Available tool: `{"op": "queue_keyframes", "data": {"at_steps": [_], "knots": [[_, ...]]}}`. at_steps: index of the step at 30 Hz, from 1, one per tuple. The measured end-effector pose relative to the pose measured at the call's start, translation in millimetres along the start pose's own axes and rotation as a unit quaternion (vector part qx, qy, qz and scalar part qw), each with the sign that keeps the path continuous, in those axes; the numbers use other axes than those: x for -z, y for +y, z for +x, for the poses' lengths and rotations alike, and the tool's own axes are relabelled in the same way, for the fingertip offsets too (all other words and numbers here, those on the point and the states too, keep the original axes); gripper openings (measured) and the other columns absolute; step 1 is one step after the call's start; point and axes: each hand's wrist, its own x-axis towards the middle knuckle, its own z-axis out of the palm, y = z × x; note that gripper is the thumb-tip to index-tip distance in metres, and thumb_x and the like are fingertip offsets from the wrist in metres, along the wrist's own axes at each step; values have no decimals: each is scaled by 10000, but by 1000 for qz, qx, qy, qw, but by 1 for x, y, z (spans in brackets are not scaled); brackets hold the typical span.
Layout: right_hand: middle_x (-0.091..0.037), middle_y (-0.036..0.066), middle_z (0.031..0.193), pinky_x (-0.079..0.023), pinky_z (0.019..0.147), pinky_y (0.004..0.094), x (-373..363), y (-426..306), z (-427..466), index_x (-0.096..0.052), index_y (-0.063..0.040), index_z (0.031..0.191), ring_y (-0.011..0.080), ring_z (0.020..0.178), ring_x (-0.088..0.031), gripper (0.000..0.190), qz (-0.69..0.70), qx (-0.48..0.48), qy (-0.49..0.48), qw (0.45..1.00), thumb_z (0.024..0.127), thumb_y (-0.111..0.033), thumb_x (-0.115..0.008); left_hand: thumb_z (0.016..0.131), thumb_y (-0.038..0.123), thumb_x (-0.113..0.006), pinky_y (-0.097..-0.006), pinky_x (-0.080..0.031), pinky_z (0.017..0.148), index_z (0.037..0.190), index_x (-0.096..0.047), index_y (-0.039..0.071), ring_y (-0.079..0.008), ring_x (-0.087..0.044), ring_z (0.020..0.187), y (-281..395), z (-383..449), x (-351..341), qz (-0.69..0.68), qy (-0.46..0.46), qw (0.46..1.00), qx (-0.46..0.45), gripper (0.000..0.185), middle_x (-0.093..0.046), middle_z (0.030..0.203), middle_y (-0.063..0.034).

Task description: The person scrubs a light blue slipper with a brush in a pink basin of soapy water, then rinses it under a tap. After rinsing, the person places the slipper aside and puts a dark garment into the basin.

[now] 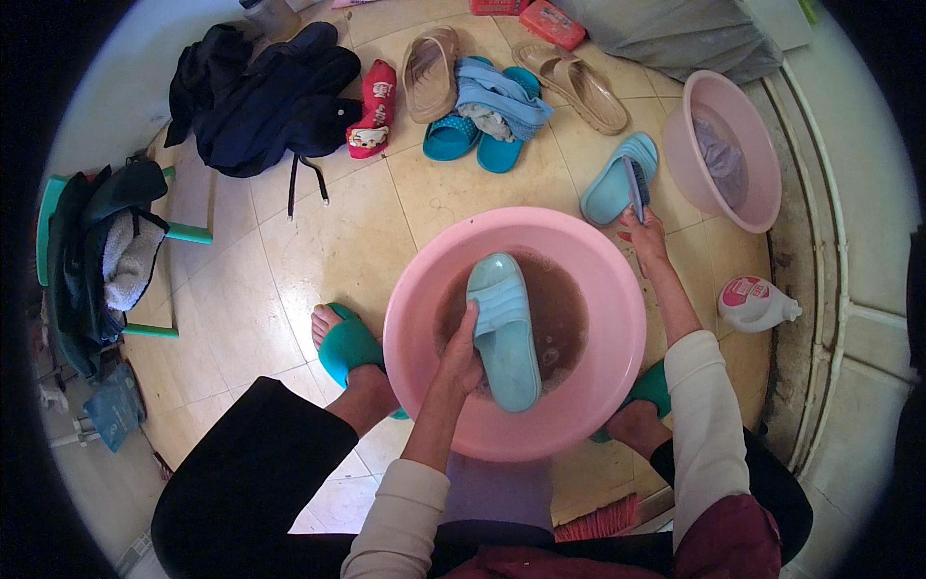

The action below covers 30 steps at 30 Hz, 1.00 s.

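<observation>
A light-blue slide sandal (506, 318) is in my left hand (461, 347), held by its side above brownish, sudsy water (561, 311). The water stands in a large pink plastic basin (622, 326) between my feet. Beyond the basin's right rim, my right hand (646, 235) grips a scrub brush (636, 189) with dark bristles. The brush is in front of the matching light-blue slide (615, 181) on the tiled floor; I cannot tell if its bristles touch the shoe.
A smaller pink basin (687, 145) holds cloth in water at right, near a white bottle (756, 304) lying on its side. Tan slippers (432, 76), teal slippers (499, 155) under a blue cloth, and dark clothes (268, 108) lie ahead. A green stool (189, 231) bears clothing at left.
</observation>
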Motion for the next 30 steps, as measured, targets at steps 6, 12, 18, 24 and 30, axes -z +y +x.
{"op": "queue_keyframes", "data": {"at_steps": [6,12,18,24,30], "knots": [[-559,40,1041,-541,719,297,0,0,4,-465,-107,1334,167,957,-592,408,-5,-38,-42,998,957,-247,-535,894,559,-521,-408,-337,1077,1385,-388,59,-258,-433,1256,1,-2,-2,-8,5,1000,9,713,-450,1382,-116],[-549,45,1099,-534,740,314,1,-7,4,-454,-118,1348,178,981,-587,416,51,-58,-46,996,958,-241,-534,925,517,-499,-391,-336,1078,1383,-381,45,-253,-436,1252,3,-3,-4,-18,14,1000,10,669,-451,1375,-121],[-566,69,1075,-555,701,320,-11,-19,16,-447,-92,1340,189,905,-615,454,185,-96,-42,977,924,-222,-575,925,519,-497,-397,-341,1073,1379,-389,51,-256,-447,1242,6,-5,-9,-17,16,1000,14,661,-462,1365,-118],[-548,160,1155,-533,768,425,-10,-25,32,-525,-85,1243,310,986,-597,377,-30,-78,-34,996,904,-234,-595,929,517,-490,-405,-349,1066,1376,-394,55,-260,-456,1233,9,-5,-13,-23,26,999,23,650,-467,1360,-121],[-520,290,1173,-414,920,508,23,-2,33,-599,-9,1029,458,1072,-508,274,-461,248,126,843,883,-241,-592,938,504,-479,-403,-355,1060,1371,-395,48,-259,-475,1212,1,1,-11,-55,13,997,46,634,-489,1336,-121]]}}
